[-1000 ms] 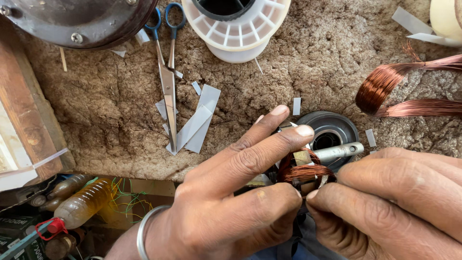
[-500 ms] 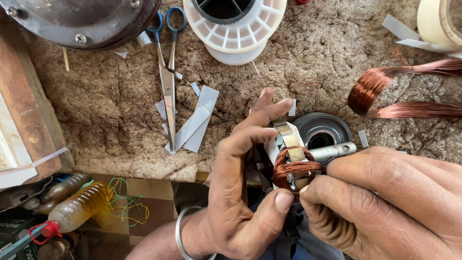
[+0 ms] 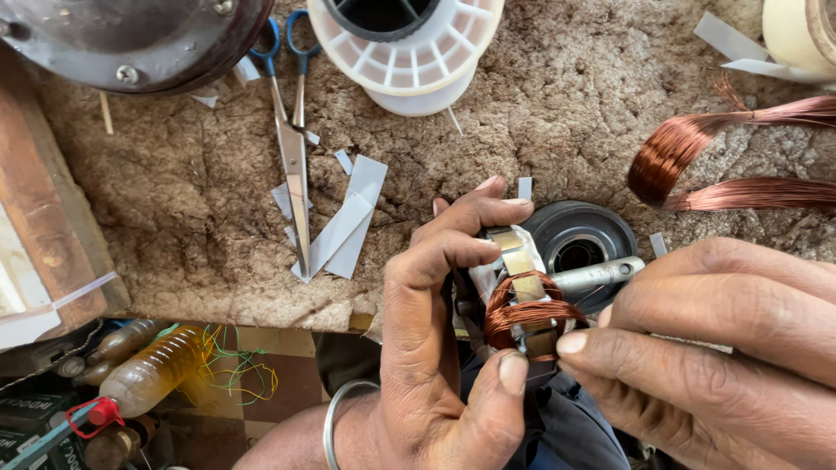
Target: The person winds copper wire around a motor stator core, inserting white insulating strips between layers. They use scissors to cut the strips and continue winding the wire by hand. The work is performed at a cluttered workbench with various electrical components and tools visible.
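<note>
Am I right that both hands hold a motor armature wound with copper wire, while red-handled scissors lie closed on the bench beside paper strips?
Not quite: the scissors have blue handles, not red, as the head view shows. The rest stands: the left hand and right hand hold the copper-wound armature, and the scissors lie closed on the bench beside the paper strips.

A small motor armature [image 3: 522,300], partly wound with copper wire, metal shaft pointing right, sits upright.

One scissors [image 3: 292,139]; two hands [image 3: 435,348]
</note>
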